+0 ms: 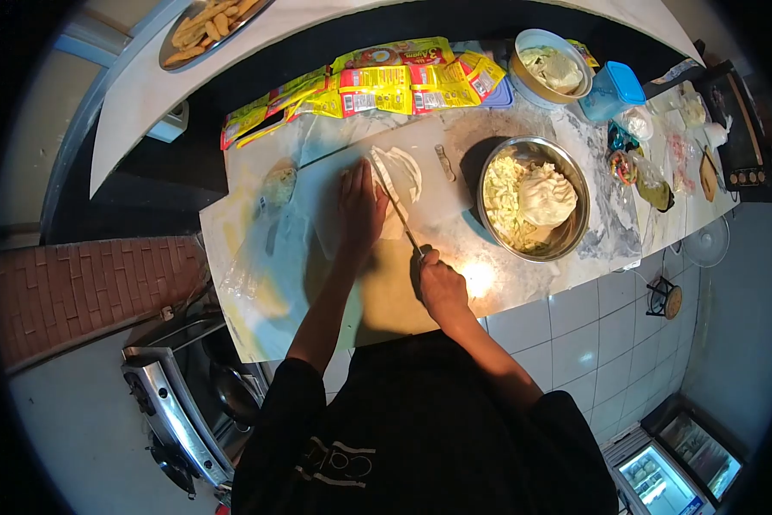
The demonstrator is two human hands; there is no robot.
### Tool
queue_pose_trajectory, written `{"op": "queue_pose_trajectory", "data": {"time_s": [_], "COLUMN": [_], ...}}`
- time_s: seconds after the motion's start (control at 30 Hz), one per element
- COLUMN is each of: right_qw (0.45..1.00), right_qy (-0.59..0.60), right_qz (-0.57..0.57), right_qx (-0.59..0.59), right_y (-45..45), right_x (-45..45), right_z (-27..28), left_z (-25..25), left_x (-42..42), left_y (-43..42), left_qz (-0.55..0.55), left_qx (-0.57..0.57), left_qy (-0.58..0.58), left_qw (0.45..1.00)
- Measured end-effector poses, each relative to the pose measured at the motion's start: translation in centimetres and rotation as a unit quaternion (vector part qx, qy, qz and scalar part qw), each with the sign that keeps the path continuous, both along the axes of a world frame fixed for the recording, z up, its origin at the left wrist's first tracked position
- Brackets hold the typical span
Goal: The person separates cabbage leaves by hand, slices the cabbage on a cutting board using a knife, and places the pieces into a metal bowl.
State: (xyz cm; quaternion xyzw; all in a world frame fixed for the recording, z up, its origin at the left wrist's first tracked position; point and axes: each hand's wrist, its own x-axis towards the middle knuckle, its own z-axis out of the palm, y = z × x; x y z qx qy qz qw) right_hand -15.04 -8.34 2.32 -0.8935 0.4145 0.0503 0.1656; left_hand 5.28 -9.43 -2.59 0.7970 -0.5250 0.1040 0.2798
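Observation:
My right hand (443, 287) is closed round the handle of a long knife (395, 202), whose blade slants up and left across a pale, soft-looking flat piece of food (393, 227). My left hand (362, 209) lies on that food just left of the blade, fingers stretched out and close together. Beyond the blade are curved pale strips (407, 172) of the same look. They rest on a whitish cutting board (429, 146). To the right stands a steel bowl (577, 172) with pale green-white shreds (504, 193) and a large cream-coloured lump (547, 196).
Yellow-and-red packets (373, 90) line the back of the counter. A round tub (553, 69) and a blue-lidded container (613, 90) stand back right. Small bags and rubber bands (624, 167) lie further right. A plate of fried pieces (210, 33) is on the upper shelf; a stove (176, 412) is lower left.

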Motion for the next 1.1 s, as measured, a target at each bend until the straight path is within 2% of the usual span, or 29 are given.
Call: {"op": "queue_pose_trajectory", "data": {"time_s": [0.47, 0.73, 0.83, 0.9, 0.97, 1.1], "right_qw": [0.995, 0.996, 0.994, 0.992, 0.99, 0.99], "right_qy": [-0.095, -0.069, -0.097, -0.105, -0.127, -0.106], "right_qz": [-0.015, -0.021, 0.001, 0.012, 0.022, 0.026], "right_qx": [0.041, 0.048, 0.054, 0.064, 0.059, 0.087], "right_y": [-2.4, -4.8, -5.5, -5.2, -4.8, -4.5], "right_x": [1.7, 0.3, 0.2, 0.2, 0.3, 1.4], "right_z": [0.5, 2.5, 3.1, 2.8, 1.8, 3.8], "left_z": [0.5, 2.0, 2.8, 3.4, 3.9, 3.3], "left_x": [0.6, 0.5, 0.3, 0.2, 0.8, 1.5], "left_y": [-0.3, -0.1, 0.0, 0.3, 0.8, 1.9], "left_qz": [-0.025, -0.004, -0.005, 0.0, -0.006, 0.008], "left_qx": [-0.064, -0.042, -0.033, -0.06, -0.048, 0.013], "left_qy": [0.022, 0.03, 0.068, 0.154, 0.114, -0.003], "left_qw": [0.997, 0.999, 0.997, 0.986, 0.992, 1.0]}}
